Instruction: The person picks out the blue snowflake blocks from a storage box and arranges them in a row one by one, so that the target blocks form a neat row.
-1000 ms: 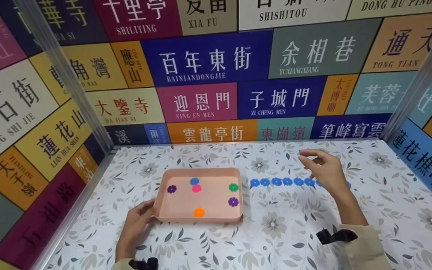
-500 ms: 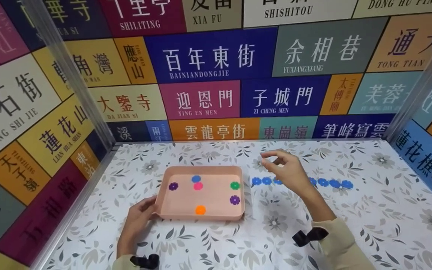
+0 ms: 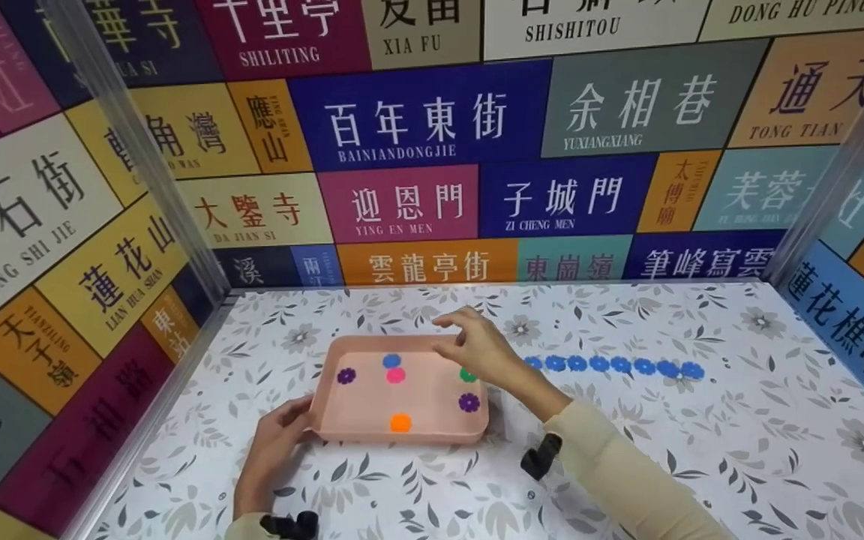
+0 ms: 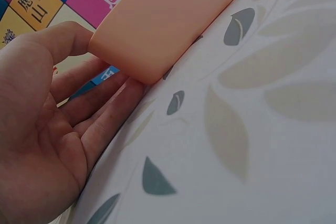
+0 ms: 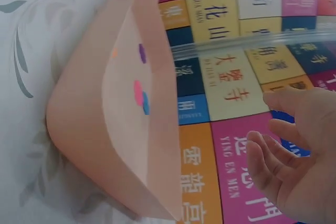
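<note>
A shallow peach-pink tray (image 3: 364, 405) lies on the table, with small plastic flower pieces spread over its floor. Among them are a blue flower (image 3: 391, 361), a pink flower (image 3: 396, 376), an orange flower (image 3: 400, 423) and a green flower (image 3: 466, 374) partly behind my wrist. Two purple flowers lie near opposite sides. My left hand (image 3: 276, 435) holds the tray's near-left corner, one digit at the rim and the others along the lower edge in the left wrist view. My right hand (image 3: 481, 349) hovers over the far-right part of the tray, thumb and forefinger apart, nothing between them.
To the tray's right runs a row of several blue flowers (image 3: 598, 364), its left end hidden by my right forearm. The table (image 3: 552, 480) has a leaf-patterned cover. Walls of coloured sign panels (image 3: 409, 202) stand behind and at both sides.
My right hand has swept left from above the blue row to over the tray, uncovering most of the row. The left hand stays at the tray's corner.
</note>
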The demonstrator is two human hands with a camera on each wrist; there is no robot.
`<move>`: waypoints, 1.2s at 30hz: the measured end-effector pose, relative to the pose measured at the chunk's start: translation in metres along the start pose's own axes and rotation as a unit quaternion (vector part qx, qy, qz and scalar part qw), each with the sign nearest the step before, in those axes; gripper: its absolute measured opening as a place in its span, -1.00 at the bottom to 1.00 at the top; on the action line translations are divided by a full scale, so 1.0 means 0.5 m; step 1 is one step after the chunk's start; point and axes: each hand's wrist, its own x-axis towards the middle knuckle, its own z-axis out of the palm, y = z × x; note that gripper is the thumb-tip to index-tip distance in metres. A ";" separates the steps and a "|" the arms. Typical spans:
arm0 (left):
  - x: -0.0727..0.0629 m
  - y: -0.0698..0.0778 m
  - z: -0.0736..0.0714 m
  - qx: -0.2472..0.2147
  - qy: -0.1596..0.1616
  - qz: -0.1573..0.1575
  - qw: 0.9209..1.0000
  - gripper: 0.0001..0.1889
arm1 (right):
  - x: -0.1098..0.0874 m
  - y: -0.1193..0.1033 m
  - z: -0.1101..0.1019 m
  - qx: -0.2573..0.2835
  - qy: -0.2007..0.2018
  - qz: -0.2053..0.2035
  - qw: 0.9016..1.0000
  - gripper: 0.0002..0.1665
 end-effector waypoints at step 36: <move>-0.008 -0.006 -0.001 -0.033 0.005 0.025 0.999 -0.54 | 0.103 0.029 0.245 0.125 0.048 0.225 0.965 -0.78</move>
